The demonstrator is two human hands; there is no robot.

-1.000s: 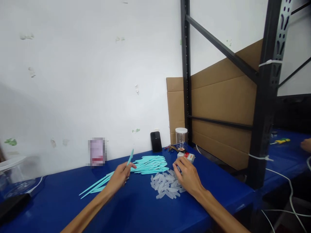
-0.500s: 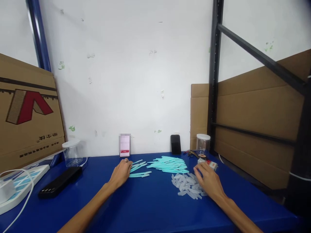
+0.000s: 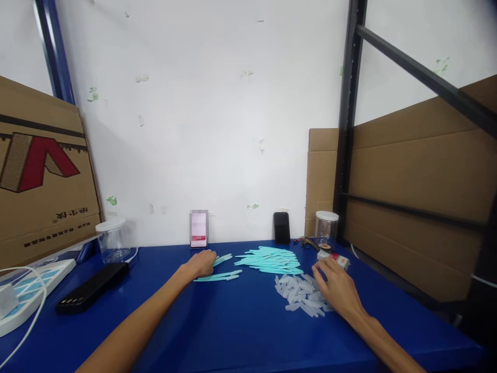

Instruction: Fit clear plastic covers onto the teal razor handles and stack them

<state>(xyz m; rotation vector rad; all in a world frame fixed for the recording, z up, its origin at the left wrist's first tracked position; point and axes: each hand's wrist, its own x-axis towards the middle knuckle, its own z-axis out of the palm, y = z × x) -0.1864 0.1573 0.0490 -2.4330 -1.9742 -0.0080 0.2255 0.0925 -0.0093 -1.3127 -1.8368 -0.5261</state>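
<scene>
both hands are over the blue table (image 3: 240, 326), palms facing down. left hand (image 3: 202, 263), near the middle of the frame and a little to the left, has its fingers bent and turned away from view; it is at a small group of turquoise sticks (image 3: 219, 276), and it is not possible to say if it has hold of one. right hand (image 3: 337, 286), lower right of the frame, has its fingers loosely curved, at the right edge of a pile of clear plastic pieces (image 3: 298, 293); whether it pinches something, i cannot say. just behind this hand lies a small white and red box (image 3: 341, 261), partly hidden by it. between the two hands, right of the centre, is a bigger heap of turquoise sticks (image 3: 272, 259), just behind the clear pieces. farther back, a lit phone (image 3: 199, 238) and a black phone (image 3: 281, 228) lean against the white wall (image 3: 202, 129). one clear jar (image 3: 326, 230) with white lid stands at right, and another jar (image 3: 112, 243) at left, behind a black power bank (image 3: 93, 287).
</scene>
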